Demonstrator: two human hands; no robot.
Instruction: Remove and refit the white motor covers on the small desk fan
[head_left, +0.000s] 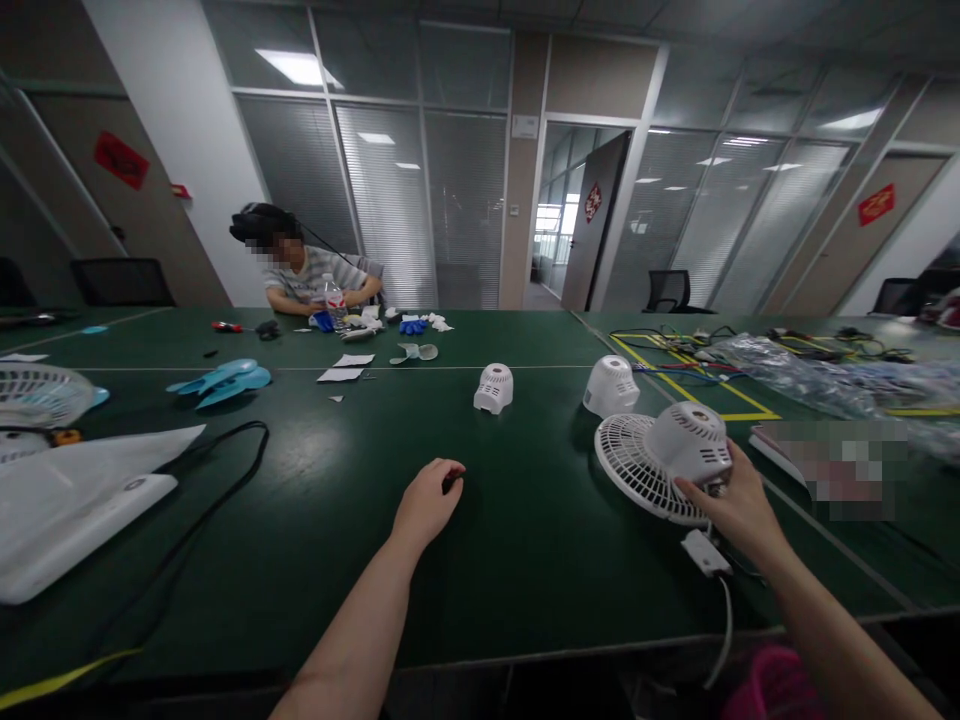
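My right hand [739,498] grips a white fan motor housing [690,440] that sits against a round white fan grille [634,468] on the green table [525,540]. A white plug and cord [709,560] trail from it over the table's front edge. My left hand [427,500] rests on the table in the middle, fingers curled round a small dark object I cannot make out. Two loose white motor covers [494,387] [611,384] stand farther back.
A blue fan blade [223,382] lies at the left, with a white grille [37,395], white fan base [75,510] and black cable [217,480] nearby. A person sits at the far side among small parts. Wires and plastic bags [810,375] cover the right.
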